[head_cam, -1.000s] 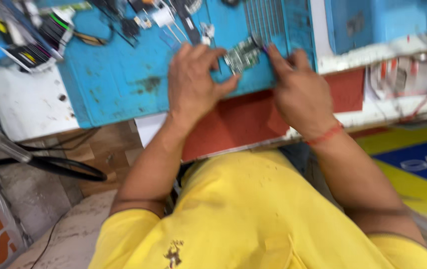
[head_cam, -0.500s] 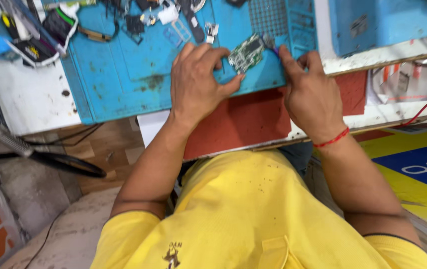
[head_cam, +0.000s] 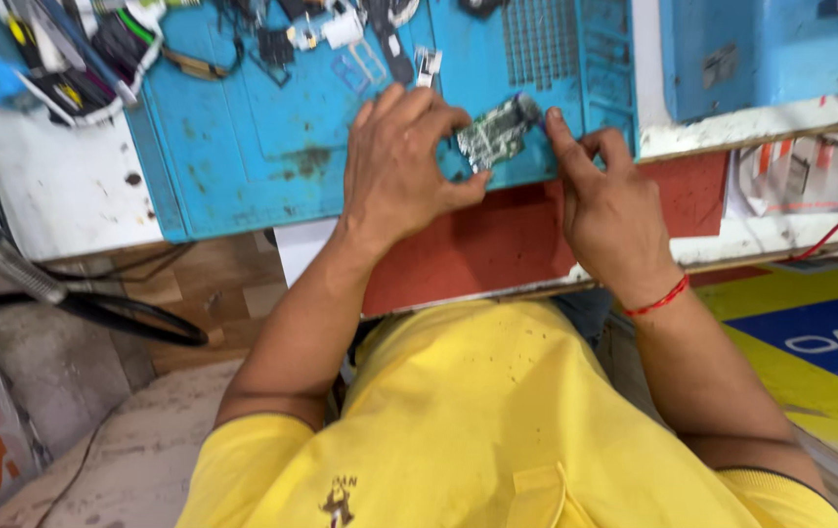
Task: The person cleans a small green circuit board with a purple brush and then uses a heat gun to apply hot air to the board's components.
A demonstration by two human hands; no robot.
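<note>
A small circuit board (head_cam: 497, 132) lies on the blue work mat (head_cam: 272, 127), near the mat's front edge. My left hand (head_cam: 404, 171) pinches the board's left side between thumb and fingers. My right hand (head_cam: 609, 210), with a red thread on the wrist, presses its index fingertip against the board's right end. Whether that hand holds a thin tool is too unclear to tell.
Small parts, cables and tools (head_cam: 341, 39) litter the mat's far side. A blue box (head_cam: 751, 54) stands at the right. A red pad (head_cam: 497, 244) lies under the mat's front edge. A black lamp arm (head_cam: 67, 293) crosses at left. My yellow shirt (head_cam: 477, 430) fills the foreground.
The view has steadied and shifted slightly. The board has turned a little between my fingers, and both hands stay on it.
</note>
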